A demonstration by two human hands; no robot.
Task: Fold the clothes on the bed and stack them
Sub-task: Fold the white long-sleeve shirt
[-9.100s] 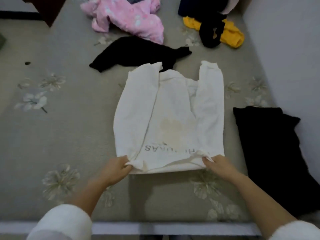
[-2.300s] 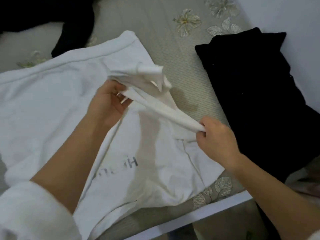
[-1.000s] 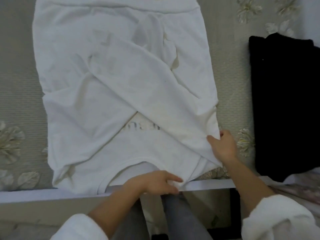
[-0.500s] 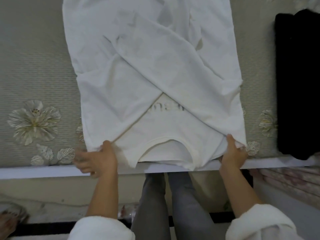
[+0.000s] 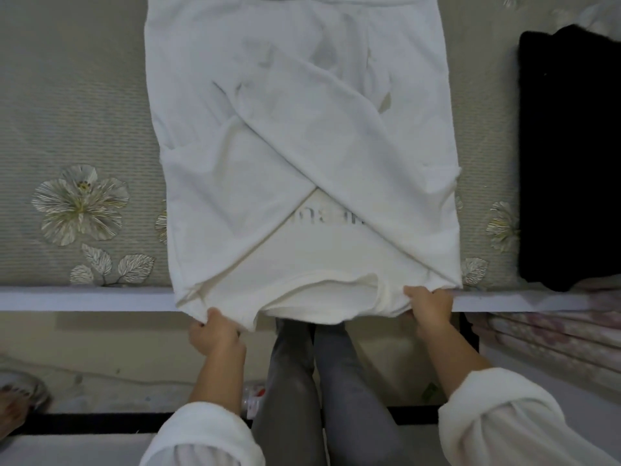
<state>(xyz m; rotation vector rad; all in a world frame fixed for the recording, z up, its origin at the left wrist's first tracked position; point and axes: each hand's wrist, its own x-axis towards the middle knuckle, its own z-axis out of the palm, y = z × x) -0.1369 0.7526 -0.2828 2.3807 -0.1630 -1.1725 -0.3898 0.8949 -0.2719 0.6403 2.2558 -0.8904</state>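
On floral bed (image 5: 84,95), white sweatshirt (image 5: 302,129), sleeves crossed, lengthwise fold pending; near corners pinched by left grip (image 5: 215,334) and right grip (image 5: 430,306). Beside, black garment (image 5: 568,163), seemingly folded.

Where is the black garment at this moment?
In the head view, the black garment lies on the bed at the frame's right side, apart from the white sweatshirt, reaching the bed's front edge.

Bed (image 5: 67,112): grey-green ribbed cover with pale flower motifs, white strip along near edge. Lying on it: white sweatshirt (image 5: 302,129), spread flat at centre, sleeves crossed over front, collar end overhanging near edge; black garment (image 5: 568,156), folded, at right, apart from white sweatshirt.
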